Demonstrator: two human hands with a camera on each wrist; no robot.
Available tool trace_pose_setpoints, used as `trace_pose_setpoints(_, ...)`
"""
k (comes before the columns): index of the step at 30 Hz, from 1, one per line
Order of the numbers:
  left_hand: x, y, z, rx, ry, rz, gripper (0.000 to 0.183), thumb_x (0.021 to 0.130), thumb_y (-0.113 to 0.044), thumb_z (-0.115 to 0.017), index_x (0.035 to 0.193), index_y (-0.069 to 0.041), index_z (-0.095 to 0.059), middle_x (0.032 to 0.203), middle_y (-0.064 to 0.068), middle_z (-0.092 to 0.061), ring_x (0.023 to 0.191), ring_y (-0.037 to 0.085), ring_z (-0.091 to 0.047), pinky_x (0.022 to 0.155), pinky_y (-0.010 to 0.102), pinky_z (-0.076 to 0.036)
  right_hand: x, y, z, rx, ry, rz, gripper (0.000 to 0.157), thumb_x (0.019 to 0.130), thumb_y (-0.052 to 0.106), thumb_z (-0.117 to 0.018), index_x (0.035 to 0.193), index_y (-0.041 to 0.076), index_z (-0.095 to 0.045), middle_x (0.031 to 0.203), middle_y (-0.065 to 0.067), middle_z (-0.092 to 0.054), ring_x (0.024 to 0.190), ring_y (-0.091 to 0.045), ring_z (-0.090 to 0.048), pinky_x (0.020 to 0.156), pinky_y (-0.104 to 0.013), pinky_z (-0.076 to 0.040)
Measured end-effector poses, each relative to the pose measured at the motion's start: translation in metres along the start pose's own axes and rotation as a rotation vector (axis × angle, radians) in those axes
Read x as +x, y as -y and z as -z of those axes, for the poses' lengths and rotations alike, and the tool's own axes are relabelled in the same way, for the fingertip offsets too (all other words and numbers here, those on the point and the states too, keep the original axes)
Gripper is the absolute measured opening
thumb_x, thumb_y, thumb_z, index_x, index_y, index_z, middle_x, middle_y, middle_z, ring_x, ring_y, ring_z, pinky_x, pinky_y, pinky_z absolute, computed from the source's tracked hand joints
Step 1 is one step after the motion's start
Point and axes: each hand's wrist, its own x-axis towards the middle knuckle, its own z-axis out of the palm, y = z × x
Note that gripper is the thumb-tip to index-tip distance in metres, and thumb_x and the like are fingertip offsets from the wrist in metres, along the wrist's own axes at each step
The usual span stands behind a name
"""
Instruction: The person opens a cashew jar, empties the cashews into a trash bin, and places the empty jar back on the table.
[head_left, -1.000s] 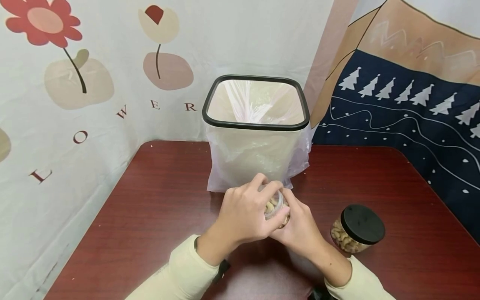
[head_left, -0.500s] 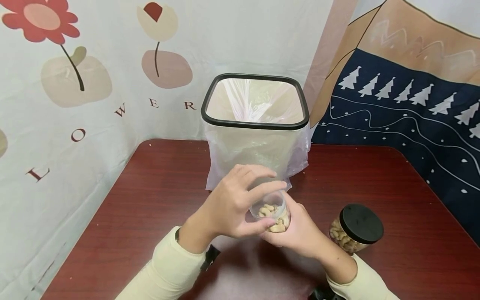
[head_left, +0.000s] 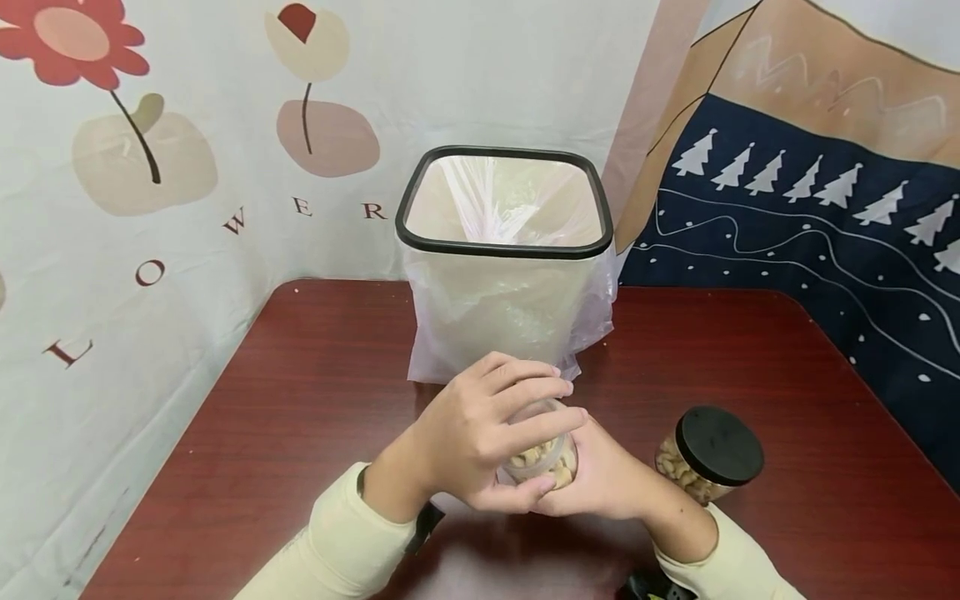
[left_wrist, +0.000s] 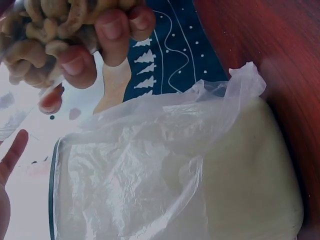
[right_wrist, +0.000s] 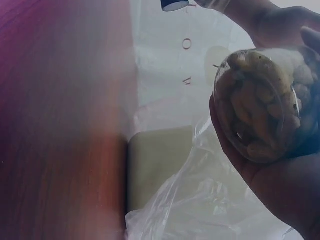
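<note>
A clear jar of cashews (head_left: 561, 471) is held upright over the table, near the front of the bin. My right hand (head_left: 607, 471) wraps around the jar's side, its fingers curled on the wall in the left wrist view. From above, my left hand (head_left: 480, 433) spans the translucent top, with thumb at the near rim and index finger across the far rim. One left finger (left_wrist: 15, 155) stands away from the jar in the left wrist view. Through the clear wall (right_wrist: 265, 105) the nuts show in the right wrist view.
A second jar of nuts with a black lid (head_left: 718, 446) stands at the right on the red-brown table (head_left: 300, 417). A bin (head_left: 498, 317) with a black rim and a pale plastic liner stands at the back. Printed cloth (head_left: 780, 217) hangs behind it.
My left hand turned and loosened off the rim, baring the cashews, then came back over the jar's top. The held jar is slightly lower and nearer to me. My right hand keeps its grip.
</note>
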Motion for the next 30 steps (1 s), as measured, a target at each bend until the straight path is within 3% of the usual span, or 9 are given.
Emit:
trace_pose_setpoints(12, -0.0005, 0.0002, -0.0017, -0.003, -0.010, -0.015, 0.046, 0.091, -0.040, -0.047, 0.118, -0.011, -0.072, 0.107, 0.007, -0.072, 0.099, 0.024, -0.068, 0.083, 0.035, -0.053, -0.0001, 0.0014, 0.0017, -0.030, 0.033, 0.041, 0.069, 0.074, 0.018, -0.085, 0.132, 0.020, -0.048, 0.116, 0.003, -0.062, 0.099, -0.012, -0.065, 0.085, -0.028, -0.055)
trace_pose_setpoints(20, -0.0036, 0.0007, -0.0047, -0.020, 0.006, 0.019, 0.047, 0.088, -0.044, -0.054, 0.119, -0.013, -0.072, 0.095, 0.002, -0.072, 0.081, 0.015, -0.066, 0.064, 0.029, -0.047, 0.0004, 0.0013, 0.0011, 0.018, 0.033, 0.015, 0.062, 0.074, 0.013, -0.085, 0.126, 0.017, -0.052, 0.111, -0.001, -0.065, 0.094, -0.012, -0.066, 0.081, -0.029, -0.056)
trace_pose_setpoints(30, -0.0093, 0.0042, -0.0072, 0.030, 0.034, 0.052, 0.045, 0.089, -0.048, -0.052, 0.109, -0.015, -0.074, 0.089, 0.001, -0.069, 0.064, 0.014, -0.057, 0.056, 0.025, -0.044, -0.0001, -0.0005, 0.0027, -0.040, 0.002, -0.029, 0.056, 0.072, 0.015, -0.087, 0.119, 0.018, -0.057, 0.101, 0.002, -0.068, 0.086, -0.009, -0.066, 0.076, -0.028, -0.056)
